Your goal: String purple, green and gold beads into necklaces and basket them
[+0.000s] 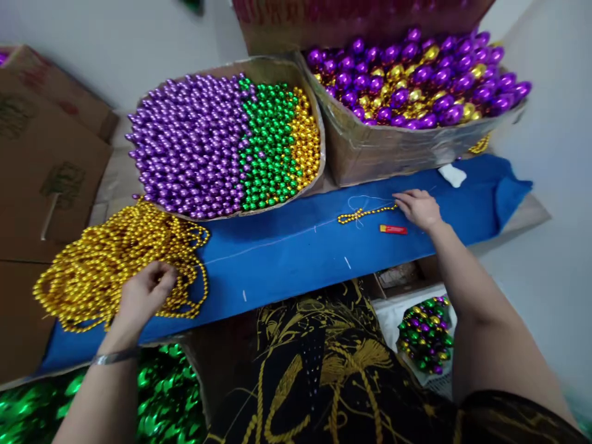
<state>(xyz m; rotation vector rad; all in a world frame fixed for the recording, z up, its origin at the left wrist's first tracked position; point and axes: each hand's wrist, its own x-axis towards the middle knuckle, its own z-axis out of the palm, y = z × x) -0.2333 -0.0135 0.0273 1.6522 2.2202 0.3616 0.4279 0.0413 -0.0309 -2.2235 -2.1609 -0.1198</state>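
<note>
Patterned clothing fronts bead-filled boxes (right grip pinching gold strand; left grip unclear).

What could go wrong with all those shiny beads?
The thin thread loops near the short gold strand at the right hand, so it might tangle. The gold bead pile by the left hand has overlapping strands that could knot. The purple balls heap above the rim of their box, so some might tumble out.

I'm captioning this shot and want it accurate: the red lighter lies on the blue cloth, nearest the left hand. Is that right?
Not quite: the head view shows the red lighter nearest the right hand, not the left hand. It does lie on the blue cloth.
</note>
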